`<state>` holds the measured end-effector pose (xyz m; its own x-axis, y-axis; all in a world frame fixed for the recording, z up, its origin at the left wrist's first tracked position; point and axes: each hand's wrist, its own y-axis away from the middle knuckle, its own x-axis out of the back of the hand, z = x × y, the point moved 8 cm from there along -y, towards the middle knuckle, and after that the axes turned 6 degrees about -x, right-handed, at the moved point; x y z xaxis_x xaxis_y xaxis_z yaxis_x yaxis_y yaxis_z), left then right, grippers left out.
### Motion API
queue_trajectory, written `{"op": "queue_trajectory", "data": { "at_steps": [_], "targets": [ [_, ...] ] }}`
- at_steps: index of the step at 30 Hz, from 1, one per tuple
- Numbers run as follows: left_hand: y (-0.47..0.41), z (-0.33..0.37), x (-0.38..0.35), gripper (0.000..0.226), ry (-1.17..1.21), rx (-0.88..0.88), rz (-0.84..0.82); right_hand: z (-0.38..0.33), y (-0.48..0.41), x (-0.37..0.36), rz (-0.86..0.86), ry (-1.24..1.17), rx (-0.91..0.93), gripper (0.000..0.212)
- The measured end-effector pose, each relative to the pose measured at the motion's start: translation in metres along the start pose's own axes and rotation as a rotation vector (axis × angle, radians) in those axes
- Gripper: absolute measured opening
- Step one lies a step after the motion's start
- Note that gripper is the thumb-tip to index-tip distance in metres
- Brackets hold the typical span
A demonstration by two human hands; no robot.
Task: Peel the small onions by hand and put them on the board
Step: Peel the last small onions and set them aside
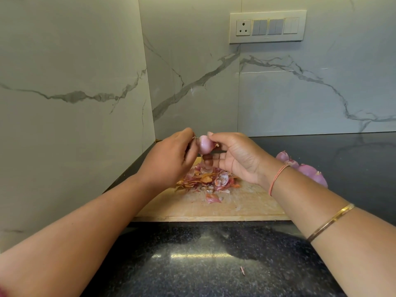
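Head view, counter corner.

- Small onion (pixel 205 144): held in the air between both hands, above the far end of the board and clear of it. Rounded bulb, pale pink-purple, smooth and glossy where it shows. A small orange scrap of dry skin shows at its right end.
- Right hand (pixel 237 159): palm turned leftward, thumb on top of the bulb, fingers curled beneath it. It holds the onion.
- Left hand (pixel 169 155): back toward the camera, fingers curled in, fingertips pinching at the bulb's left end. The contact point is blurred, so I cannot tell skin from flesh.
- Cutting board (pixel 246 204): rectangular, pale wood, surface scored and stained, lying flat on the counter.
- Peel heap (pixel 207 179): on the board's far half under the hands. Thin, papery, curled flakes in orange, red-brown and pink. One loose flake lies nearer the camera.
- Unpeeled onions (pixel 308 168): a cluster of purple bulbs with dry pointed tips, behind the right wrist. Whether they sit on the board's edge or just beside it is hidden.
- Counter (pixel 214 264): black speckled stone, polished and reflective. One tiny peel scrap (pixel 242 270) lies on it near the camera.
- Walls: grey-veined white marble slabs. Switch panel (pixel 267 26) at upper right.
- Right forearm: thin orange thread (pixel 278 179) at the wrist, metal bangle (pixel 330 224) further up.
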<state>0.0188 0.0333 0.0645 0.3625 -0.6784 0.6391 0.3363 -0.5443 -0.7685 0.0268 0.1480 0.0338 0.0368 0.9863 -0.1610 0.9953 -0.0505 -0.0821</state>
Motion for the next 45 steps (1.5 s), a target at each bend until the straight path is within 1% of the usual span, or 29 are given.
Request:
{"op": "queue_trajectory", "data": {
  "at_steps": [2,3,4,6,7,11,17,19,22,24,27,30,34,37,41,45],
  "targets": [
    [0.000,0.000,-0.001,0.022,0.057,0.000,0.003,0.000,-0.001,-0.002,-0.023,0.068,0.021,0.015],
    [0.000,-0.001,-0.003,0.022,0.120,0.027,0.007,0.000,-0.001,-0.002,-0.029,0.085,0.033,0.012],
    [0.001,-0.005,-0.004,0.023,0.202,0.085,0.015,-0.001,-0.001,-0.003,-0.034,0.086,0.040,0.008],
    [0.002,-0.018,-0.008,0.025,0.354,0.246,0.040,-0.002,-0.002,-0.002,-0.035,0.070,0.043,0.011],
    [0.004,-0.023,-0.009,0.026,0.389,0.305,0.053,-0.003,-0.002,-0.002,-0.037,0.064,0.045,0.013],
    [0.005,-0.035,-0.006,0.027,0.374,0.402,0.081,-0.003,-0.002,-0.004,-0.057,0.077,0.057,0.018],
    [0.007,-0.051,-0.003,0.013,0.288,0.509,0.096,-0.004,-0.001,-0.004,-0.069,0.053,0.057,0.020],
    [0.009,-0.056,-0.003,0.004,0.341,0.535,0.105,-0.006,-0.001,-0.002,-0.068,0.035,0.062,0.019],
    [0.008,-0.055,-0.004,0.015,0.428,0.514,0.114,-0.006,-0.001,0.000,-0.048,0.044,0.068,0.013],
    [0.006,-0.049,-0.005,0.021,0.481,0.490,0.117,-0.005,-0.001,0.002,-0.027,0.045,0.063,0.014],
    [0.004,-0.037,-0.013,0.018,0.617,0.439,0.064,-0.003,-0.003,0.004,0.002,0.031,0.047,0.023],
    [0.002,-0.025,-0.014,0.013,0.689,0.362,0.020,-0.003,-0.003,0.004,0.006,0.023,0.039,0.023],
    [0.001,-0.025,-0.011,0.008,0.720,0.362,0.052,-0.002,-0.003,0.005,0.016,0.059,0.033,0.032],
    [0.001,-0.028,-0.011,0.008,0.715,0.393,0.061,0.000,-0.004,0.005,0.017,0.071,0.018,0.030],
    [0.002,-0.028,-0.015,0.008,0.619,0.403,0.015,0.001,-0.003,0.004,0.008,0.079,0.023,0.024],
    [0.005,-0.036,-0.015,0.006,0.514,0.442,0.012,-0.004,0.002,0.002,-0.004,0.104,0.050,0.018]
  ]
}}
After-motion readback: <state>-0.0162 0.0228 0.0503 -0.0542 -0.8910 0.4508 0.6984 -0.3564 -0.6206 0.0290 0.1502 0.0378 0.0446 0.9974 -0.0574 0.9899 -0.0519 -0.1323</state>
